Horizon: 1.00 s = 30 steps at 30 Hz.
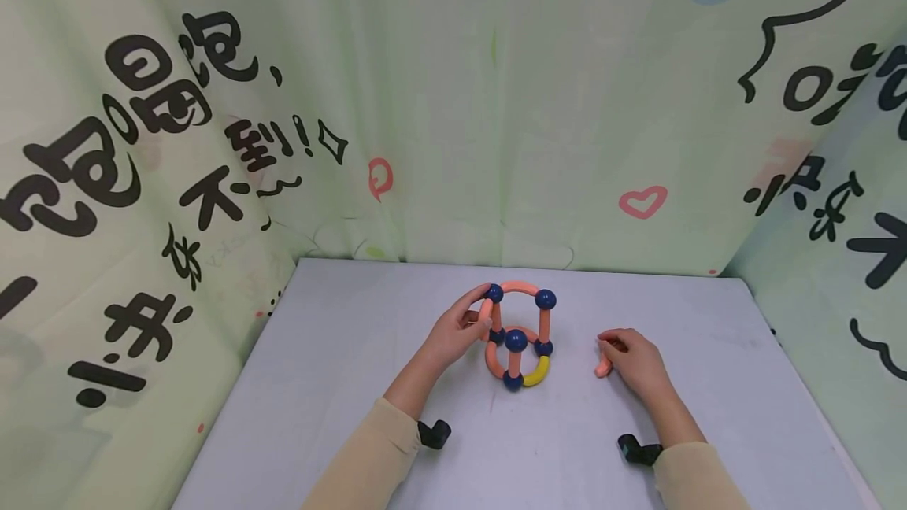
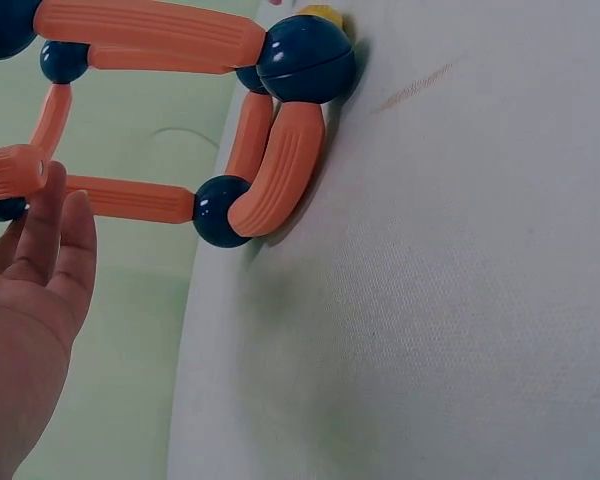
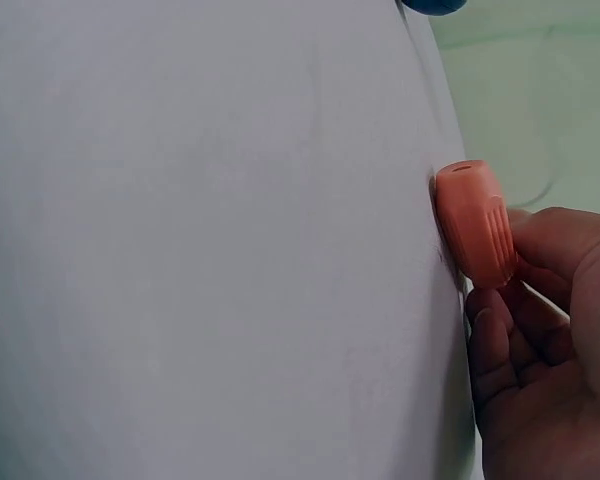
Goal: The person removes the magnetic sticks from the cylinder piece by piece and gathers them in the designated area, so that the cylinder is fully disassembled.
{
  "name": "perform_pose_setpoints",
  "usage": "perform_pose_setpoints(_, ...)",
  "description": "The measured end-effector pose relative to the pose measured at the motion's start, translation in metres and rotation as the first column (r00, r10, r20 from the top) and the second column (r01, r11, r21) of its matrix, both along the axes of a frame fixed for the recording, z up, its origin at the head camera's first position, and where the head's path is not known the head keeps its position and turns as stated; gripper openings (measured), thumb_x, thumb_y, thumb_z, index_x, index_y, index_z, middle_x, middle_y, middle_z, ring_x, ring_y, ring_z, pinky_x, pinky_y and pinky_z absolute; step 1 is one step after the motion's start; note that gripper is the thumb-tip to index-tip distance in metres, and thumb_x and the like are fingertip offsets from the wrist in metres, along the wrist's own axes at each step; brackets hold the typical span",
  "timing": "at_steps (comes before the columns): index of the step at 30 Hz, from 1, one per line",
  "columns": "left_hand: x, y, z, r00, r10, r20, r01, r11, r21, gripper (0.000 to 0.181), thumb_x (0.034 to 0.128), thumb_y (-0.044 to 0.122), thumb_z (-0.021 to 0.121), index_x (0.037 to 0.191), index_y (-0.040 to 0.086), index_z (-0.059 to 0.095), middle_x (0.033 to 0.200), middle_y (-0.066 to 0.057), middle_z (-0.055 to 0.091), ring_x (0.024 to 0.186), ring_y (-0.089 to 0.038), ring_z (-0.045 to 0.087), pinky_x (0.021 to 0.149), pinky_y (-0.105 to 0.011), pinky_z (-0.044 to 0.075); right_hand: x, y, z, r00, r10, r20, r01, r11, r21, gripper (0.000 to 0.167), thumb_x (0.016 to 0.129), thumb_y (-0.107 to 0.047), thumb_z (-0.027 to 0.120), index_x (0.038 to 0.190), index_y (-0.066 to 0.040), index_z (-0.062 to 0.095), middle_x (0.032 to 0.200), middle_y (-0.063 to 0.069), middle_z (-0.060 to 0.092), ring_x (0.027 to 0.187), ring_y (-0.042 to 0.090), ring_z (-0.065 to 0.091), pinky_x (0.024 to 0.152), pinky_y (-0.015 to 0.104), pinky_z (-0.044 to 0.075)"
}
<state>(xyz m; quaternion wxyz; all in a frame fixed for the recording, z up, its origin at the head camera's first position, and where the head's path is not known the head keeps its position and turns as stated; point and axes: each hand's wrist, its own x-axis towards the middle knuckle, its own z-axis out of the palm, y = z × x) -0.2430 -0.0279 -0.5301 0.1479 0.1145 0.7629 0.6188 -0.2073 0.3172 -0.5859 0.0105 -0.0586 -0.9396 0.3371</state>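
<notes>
Far left there's a pale curtain (image 1: 64, 274) with big black lettering, running round behind the desk (image 1: 340, 368) too. Next is the left hand (image 1: 451, 334), coming in from the near side, fingers and thumb pinching an orange curved rod (image 1: 485, 319) up at the frame's top left ball (image 1: 494, 293). The frame (image 1: 515, 364) stands on the desk roughly midway between the left and right edges, closer to the far edge: blue balls, three orange uprights, a ring at the bottom with one yellow rod (image 1: 538, 372) on its near right side. Then a gap, and the loose orange piece (image 1: 603, 367), pinched in the right hand (image 1: 634, 356), between the frame and the desk's right edge, can't tell if it's touching the desk
</notes>
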Motion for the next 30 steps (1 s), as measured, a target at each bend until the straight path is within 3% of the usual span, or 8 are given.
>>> perform_pose_setpoints(4, 0.0, 0.002, -0.001, 1.0, 0.008, 0.001, -0.008, 1.0, -0.008, 0.055, 0.096, 0.03, 0.064, 0.137, 0.059, 0.042, 0.13, 0.006, 0.061, 0.103, -0.016, 0.063, 0.092, -0.044, 0.052, 0.001, -0.001, 0.002, 1.0, -0.006, 0.002, 0.006, 1.0, 0.006, 0.035, 0.099, -0.03, 0.059, 0.121, -0.003, 0.065, 0.118, 0.02, 0.062, 0.104, 0.033, 0.058, 0.089, 0.051, 0.047)
perform_pose_setpoints(9, 0.0, 0.004, -0.001, 1.0, 0.007, 0.023, -0.006, 1.0, -0.014, 0.053, 0.0961, 0.034, 0.063, 0.136, 0.062, 0.043, 0.123, 0.008, 0.064, 0.107, -0.013, 0.062, 0.093, -0.041, 0.052, 0.002, -0.007, 0.011, 0.998, -0.022, -0.064, 0.024, 0.999, 0.028, 0.033, 0.101, -0.027, 0.054, 0.12, -0.003, 0.066, 0.122, 0.021, 0.058, 0.099, 0.032, 0.058, 0.082, 0.046, 0.048)
perform_pose_setpoints(14, 0.0, 0.005, -0.001, 1.0, -0.002, 0.007, 0.002, 1.0, -0.015, 0.049, 0.0945, 0.048, 0.062, 0.138, 0.06, 0.042, 0.118, 0.007, 0.066, 0.112, -0.017, 0.062, 0.094, -0.042, 0.052, 0.006, -0.02, 0.031, 0.98, -0.037, -0.198, 0.042, 0.999, 0.02, 0.027, 0.102, -0.024, 0.053, 0.115, -0.007, 0.069, 0.121, 0.014, 0.06, 0.093, 0.025, 0.058, 0.077, 0.036, 0.046)
perform_pose_setpoints(17, 0.0, 0.004, -0.002, 1.0, -0.004, -0.004, 0.004, 1.0, -0.01, 0.05, 0.095, 0.046, 0.062, 0.139, 0.059, 0.042, 0.118, 0.006, 0.067, 0.11, -0.016, 0.063, 0.094, -0.042, 0.052, 0.011, -0.034, 0.049, 0.966, -0.03, -0.255, 0.025, 0.999, -0.02, 0.025, 0.103, -0.026, 0.052, 0.112, -0.011, 0.07, 0.115, 0.009, 0.064, 0.092, 0.02, 0.056, 0.076, 0.029, 0.047)
perform_pose_setpoints(21, 0.0, 0.002, -0.003, 1.0, -0.013, -0.007, 0.013, 1.0, -0.019, 0.053, 0.0963, 0.036, 0.063, 0.136, 0.062, 0.041, 0.118, 0.009, 0.066, 0.108, -0.013, 0.062, 0.092, -0.04, 0.052, 0.022, -0.056, 0.069, 0.953, 0.027, -0.301, -0.048, 0.997, -0.062, 0.024, 0.103, -0.028, 0.053, 0.111, -0.014, 0.071, 0.106, 0.003, 0.068, 0.09, 0.015, 0.057, 0.073, 0.021, 0.05)
perform_pose_setpoints(24, 0.0, 0.002, -0.004, 1.0, -0.021, -0.016, 0.02, 1.0, -0.019, 0.052, 0.0966, 0.037, 0.063, 0.136, 0.063, 0.041, 0.119, 0.01, 0.066, 0.109, -0.013, 0.062, 0.092, -0.04, 0.052, 0.028, -0.074, 0.08, 0.938, 0.12, -0.326, -0.148, 0.987, -0.065, 0.021, 0.102, -0.026, 0.055, 0.11, -0.015, 0.071, 0.104, 0.0, 0.07, 0.089, 0.012, 0.058, 0.075, 0.021, 0.052)
perform_pose_setpoints(30, -0.001, 0.003, -0.002, 0.999, -0.033, -0.044, 0.033, 0.999, 0.012, 0.047, 0.0953, 0.05, 0.06, 0.137, 0.061, 0.041, 0.119, 0.003, 0.067, 0.114, -0.022, 0.064, 0.095, -0.045, 0.052, 0.033, -0.102, 0.088, 0.899, 0.329, -0.289, -0.372, 0.922, -0.108, 0.022, 0.099, -0.024, 0.06, 0.12, -0.017, 0.066, 0.113, -0.001, 0.068, 0.1, 0.012, 0.061, 0.087, 0.03, 0.056)
